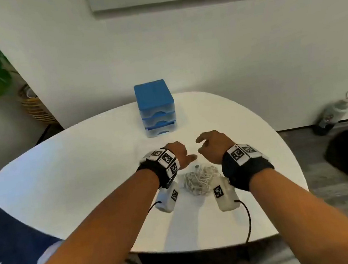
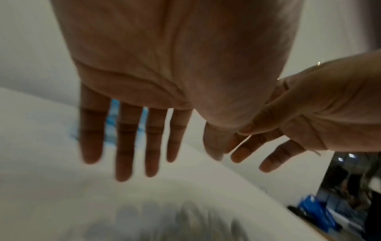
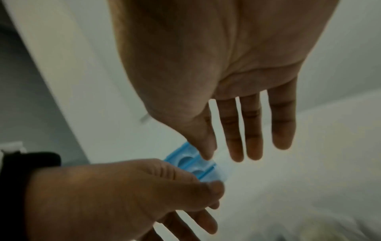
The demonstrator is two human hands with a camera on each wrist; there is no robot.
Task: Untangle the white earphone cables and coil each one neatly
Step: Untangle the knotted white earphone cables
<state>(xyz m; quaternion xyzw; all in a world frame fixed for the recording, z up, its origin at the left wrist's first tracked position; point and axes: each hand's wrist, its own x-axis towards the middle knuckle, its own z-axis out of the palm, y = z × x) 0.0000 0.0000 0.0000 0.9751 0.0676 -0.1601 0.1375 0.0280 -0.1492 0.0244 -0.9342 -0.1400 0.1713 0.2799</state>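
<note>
So both hands hover over the round white table [image 1: 63, 167], and nothing is held yet. A tangled bundle of white earphone cables [image 1: 200, 181] lies in a loose heap on the tabletop, between the two wrists and a little nearer the person than the fingers. No strand looks separated and no coil is laid out, so I judge the untangling has not really begun; this is the reach-in. The left hand [image 1: 179, 156] is spread, fingers straight and apart in its wrist view, gripping nothing. The right hand [image 1: 213, 146] is relaxed too, fingers extended with a slight curl in the head view, also holding nothing. The two hands sit close together, thumbs near one another, just beyond the heap and not touching it, as far as I can tell. A small blue drawer unit [image 1: 156, 107] stands farther back on the table, well apart from the cables. What the next move calls for, I'd say, is bringing the fingers back down onto the heap, finding a free end or an earbud, and pinching it lightly so one cable can be eased out without tightening the knot. Both wrist views are blurred, so finer detail of the tangle is lost.
</note>
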